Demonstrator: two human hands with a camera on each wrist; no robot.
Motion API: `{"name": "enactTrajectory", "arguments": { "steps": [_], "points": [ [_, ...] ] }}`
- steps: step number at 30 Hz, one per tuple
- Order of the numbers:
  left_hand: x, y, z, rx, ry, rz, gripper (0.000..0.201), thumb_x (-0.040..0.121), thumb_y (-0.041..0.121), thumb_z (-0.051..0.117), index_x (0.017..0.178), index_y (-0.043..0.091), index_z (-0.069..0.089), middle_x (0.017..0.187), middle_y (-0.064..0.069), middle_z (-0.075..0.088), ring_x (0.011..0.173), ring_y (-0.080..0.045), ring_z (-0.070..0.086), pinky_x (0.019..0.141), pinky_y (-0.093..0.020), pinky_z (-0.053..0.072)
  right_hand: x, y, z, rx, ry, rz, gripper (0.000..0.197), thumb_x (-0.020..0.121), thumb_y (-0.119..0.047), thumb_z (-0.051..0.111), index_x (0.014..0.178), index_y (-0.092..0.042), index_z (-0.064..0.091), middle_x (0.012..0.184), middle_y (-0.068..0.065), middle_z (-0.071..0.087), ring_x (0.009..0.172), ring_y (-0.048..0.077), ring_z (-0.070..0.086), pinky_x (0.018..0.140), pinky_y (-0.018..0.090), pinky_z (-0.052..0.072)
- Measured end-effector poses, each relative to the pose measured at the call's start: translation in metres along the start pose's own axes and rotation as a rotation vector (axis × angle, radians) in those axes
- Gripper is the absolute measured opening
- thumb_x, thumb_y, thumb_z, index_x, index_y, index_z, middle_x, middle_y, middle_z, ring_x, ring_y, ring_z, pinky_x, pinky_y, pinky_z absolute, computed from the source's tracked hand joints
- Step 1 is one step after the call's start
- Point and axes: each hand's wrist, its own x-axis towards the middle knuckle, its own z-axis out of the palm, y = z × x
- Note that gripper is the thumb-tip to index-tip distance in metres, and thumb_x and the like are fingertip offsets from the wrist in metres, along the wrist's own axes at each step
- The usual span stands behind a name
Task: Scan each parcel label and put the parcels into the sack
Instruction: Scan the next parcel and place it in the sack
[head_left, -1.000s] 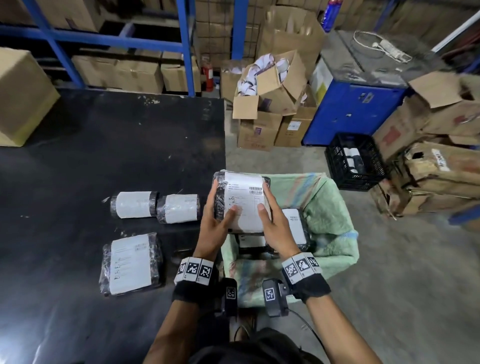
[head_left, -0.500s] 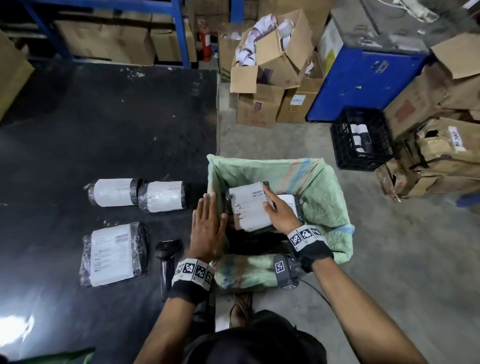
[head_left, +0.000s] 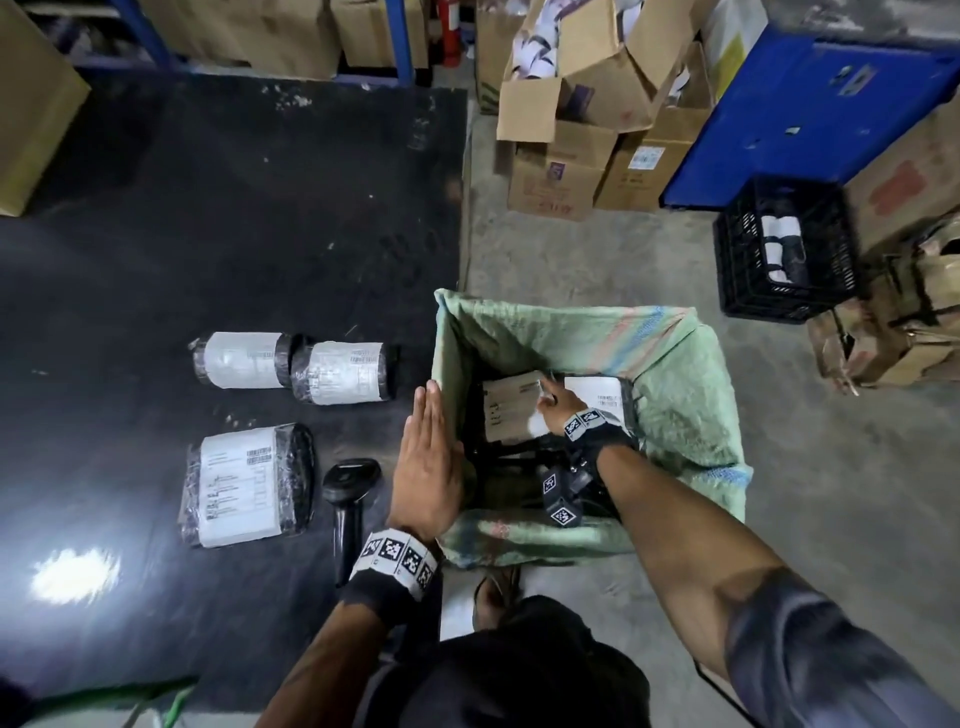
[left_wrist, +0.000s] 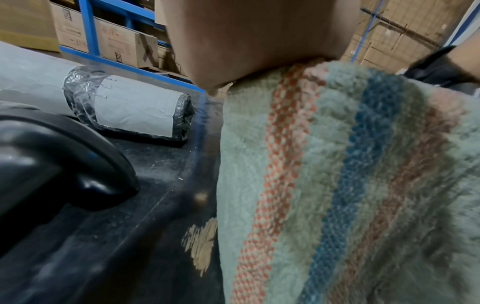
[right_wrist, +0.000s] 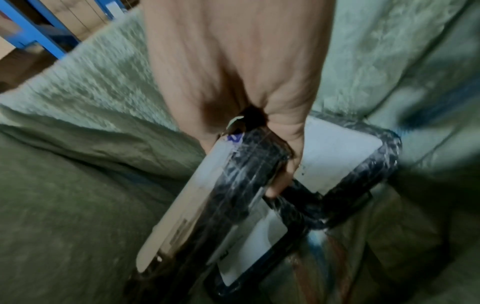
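Head view: we have our right hand down inside the green woven sack, fingers curled round the end of a black-wrapped parcel with a white label facing up. That parcel sits tilted over at least 2 other labelled parcels in the sack; 1 of them shows just to its right.

Right wrist view confirms the grip: right hand wraps the top edge of the held parcel, fingertips hooked on its underside. Another parcel lies flat behind it, a third below. Frame is blurred, label text unreadable.

Our left hand is flat, fingers straight and together, holding nothing, against the sack's left rim at the edge of the black table. Left wrist view shows the palm touching the top of the striped sack cloth.

On the table, outside the sack: 2 rolled parcels end to end, touching, 1 on the left and 1 on the right, plus 1 flat parcel nearer us. A black handheld scanner lies between the flat parcel and our left hand, not held.
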Motion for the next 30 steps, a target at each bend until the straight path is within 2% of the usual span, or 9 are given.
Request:
{"name": "enactTrajectory", "arguments": {
  "steps": [2,5,9,11,17,20,23,26,30],
  "points": [
    [-0.001,0.000,-0.001,-0.017,0.004,0.004,0.073,0.099,0.009,0.035,0.163,0.000,0.001,0.174,-0.012,0.000,0.163,-0.022,-0.004,0.132,-0.047,0.013,-0.001,-0.005,0.010,0.021,0.056,-0.015,0.057,0.106,-0.021,0.039,0.158,-0.033,0.019,0.160,0.006,0.033,0.078,0.021,0.064,0.055,0.018,0.048],
    [-0.001,0.002,-0.003,-0.052,0.010,-0.008,0.072,0.104,0.005,0.039,0.165,0.005,-0.001,0.175,-0.008,-0.002,0.162,-0.017,-0.008,0.132,-0.042,0.008,0.001,-0.012,0.024,0.108,0.181,0.002,0.060,0.104,-0.017,0.045,0.158,-0.030,0.020,0.158,0.006,0.036,0.126,0.034,0.057,0.094,0.026,0.045],
    [0.001,0.004,-0.004,-0.047,-0.001,-0.024,0.071,0.106,0.006,0.040,0.165,0.006,-0.001,0.175,-0.006,-0.004,0.161,-0.012,-0.012,0.132,-0.033,0.000,0.010,-0.013,0.043,0.203,0.227,-0.007,0.065,0.103,-0.012,0.047,0.159,-0.026,0.016,0.148,0.013,0.051,0.125,0.036,0.058,0.093,0.026,0.046],
    [0.002,0.003,-0.006,-0.037,-0.012,-0.024,0.070,0.104,0.008,0.034,0.164,0.007,-0.002,0.175,-0.006,-0.006,0.161,-0.011,-0.014,0.131,-0.030,-0.004,0.009,-0.011,0.046,0.133,0.226,0.011,0.065,0.104,-0.017,0.046,0.159,-0.031,0.013,0.146,0.017,0.051,0.122,0.040,0.059,0.098,0.036,0.048],
    [0.003,0.004,-0.007,-0.030,-0.053,-0.032,0.080,0.090,0.007,0.028,0.164,0.006,-0.004,0.174,-0.006,-0.008,0.159,-0.010,-0.018,0.131,-0.034,-0.003,0.010,0.008,0.048,-0.121,0.085,0.011,0.072,0.103,-0.016,0.043,0.159,-0.031,0.000,0.163,0.017,0.019,0.124,0.039,0.057,0.093,0.038,0.051],
    [0.002,0.000,-0.008,-0.031,-0.060,-0.032,0.081,0.091,0.009,0.032,0.164,0.007,-0.003,0.174,-0.006,-0.009,0.159,-0.010,-0.018,0.131,-0.035,-0.002,0.014,0.009,0.048,-0.084,0.034,-0.003,0.077,0.101,-0.007,0.043,0.159,-0.029,-0.003,0.160,0.018,0.027,0.107,0.033,0.064,0.079,0.032,0.049],
    [0.002,-0.004,-0.008,0.024,-0.069,-0.016,0.082,0.093,0.014,0.035,0.165,0.006,-0.003,0.175,-0.007,-0.008,0.161,-0.015,-0.016,0.132,-0.039,0.003,0.022,0.005,0.046,-0.117,0.001,0.047,0.077,0.102,-0.016,0.045,0.159,-0.032,-0.005,0.148,0.021,0.047,0.092,0.032,0.065,0.084,0.039,0.053],
    [0.004,-0.002,-0.009,0.112,-0.113,-0.040,0.083,0.095,0.015,0.039,0.164,0.004,-0.007,0.174,-0.010,-0.011,0.161,-0.022,-0.014,0.133,-0.043,0.007,0.027,-0.002,0.036,-0.083,-0.055,0.164,0.063,0.101,-0.031,0.051,0.157,-0.021,0.024,0.124,0.016,0.062,0.087,0.027,0.061,0.087,0.041,0.055],
    [0.004,0.008,-0.023,0.154,-0.169,-0.068,0.080,0.094,0.037,0.020,0.165,0.009,-0.005,0.174,-0.009,-0.005,0.162,-0.024,-0.007,0.132,-0.043,0.010,-0.005,-0.039,0.008,-0.089,-0.030,0.139,0.045,0.100,-0.031,0.053,0.138,-0.007,0.055,0.139,0.017,0.057,0.128,0.032,0.055,0.106,0.036,0.042]
  ]
}}
